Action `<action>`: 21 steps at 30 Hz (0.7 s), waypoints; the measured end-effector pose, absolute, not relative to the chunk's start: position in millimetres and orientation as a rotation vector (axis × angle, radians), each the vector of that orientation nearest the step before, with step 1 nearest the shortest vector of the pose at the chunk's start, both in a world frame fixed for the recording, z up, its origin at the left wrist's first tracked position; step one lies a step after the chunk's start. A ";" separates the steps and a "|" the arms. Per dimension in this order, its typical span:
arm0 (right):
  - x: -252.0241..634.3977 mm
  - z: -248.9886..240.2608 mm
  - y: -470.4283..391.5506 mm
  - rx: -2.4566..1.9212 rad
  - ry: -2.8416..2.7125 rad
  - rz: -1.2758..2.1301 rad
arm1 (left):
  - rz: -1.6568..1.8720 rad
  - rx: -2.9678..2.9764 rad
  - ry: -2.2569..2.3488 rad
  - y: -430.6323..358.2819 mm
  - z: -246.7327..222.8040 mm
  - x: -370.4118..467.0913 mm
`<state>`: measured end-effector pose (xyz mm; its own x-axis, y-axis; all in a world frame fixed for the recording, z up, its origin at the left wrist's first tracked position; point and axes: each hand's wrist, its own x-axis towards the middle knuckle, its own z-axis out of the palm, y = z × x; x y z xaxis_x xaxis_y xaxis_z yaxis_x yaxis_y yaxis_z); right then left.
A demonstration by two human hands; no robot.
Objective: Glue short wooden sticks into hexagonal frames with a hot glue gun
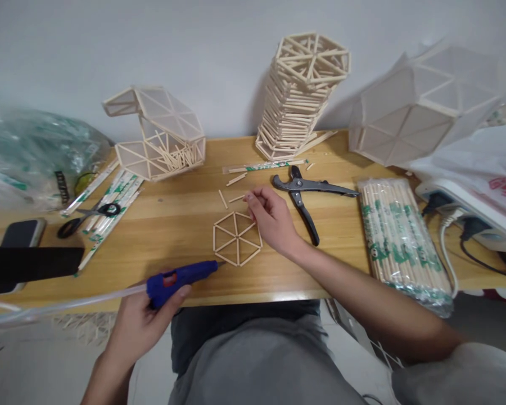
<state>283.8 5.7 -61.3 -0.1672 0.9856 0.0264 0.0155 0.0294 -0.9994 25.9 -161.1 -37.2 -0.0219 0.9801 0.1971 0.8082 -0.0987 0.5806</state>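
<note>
My left hand [145,323] is wrapped round a blue hot glue gun [183,277], its nozzle pointing right, just short of the near side of a flat stick hexagon [237,238]. The hexagon lies on the wooden table with spokes meeting at its centre. My right hand [274,219] is over the hexagon's far right corner, thumb and forefinger pinched at the end of a short wooden stick [236,198]. Another loose stick [223,199] lies just left of it, and more cut pieces [236,179] lie farther back.
Black-handled cutters [299,188] lie right of my right hand. Behind stands a tall stick tower [295,107], flanked by paper-covered stick frames [164,112]. A chopstick pack [400,236] and power strip [480,219] are at right; scissors [109,210] and a phone [23,232] at left.
</note>
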 end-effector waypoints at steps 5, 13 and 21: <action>284.6 -61.3 5.6 -1.115 -1.364 1.308 | 0.802 2.012 1.772 -160.4 -31.8 49.6; 284.8 -59.5 5.9 -1.114 -1.377 1.308 | 0.782 2.083 1.752 -158.6 -33.3 53.7; 284.1 -57.2 5.7 -1.126 -1.370 1.302 | 0.769 2.056 1.747 -157.9 -33.2 55.1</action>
